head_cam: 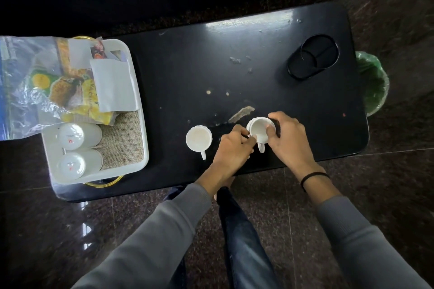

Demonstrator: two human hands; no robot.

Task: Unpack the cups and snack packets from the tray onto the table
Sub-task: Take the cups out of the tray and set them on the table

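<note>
Two white handled cups are on the black table point(293, 105). One cup point(198, 139) stands alone, upright, near the front edge. A second cup point(259, 128) to its right is tilted, held between both hands. My left hand point(234, 146) pinches its left rim and my right hand point(287, 136) wraps round its right side. The white tray point(143, 138) at the table's left end holds yellow snack packets point(70, 87), a white paper sachet point(115, 84) and two white bottles point(72, 150) lying on burlap.
A clear plastic bag point(21, 87) spills over the tray's left side. A black lid-like holder point(313, 56) sits at the table's far right. A bin with a green liner point(373, 82) stands beyond the right edge. Crumbs and a scuffed patch point(242, 112) mark the tabletop.
</note>
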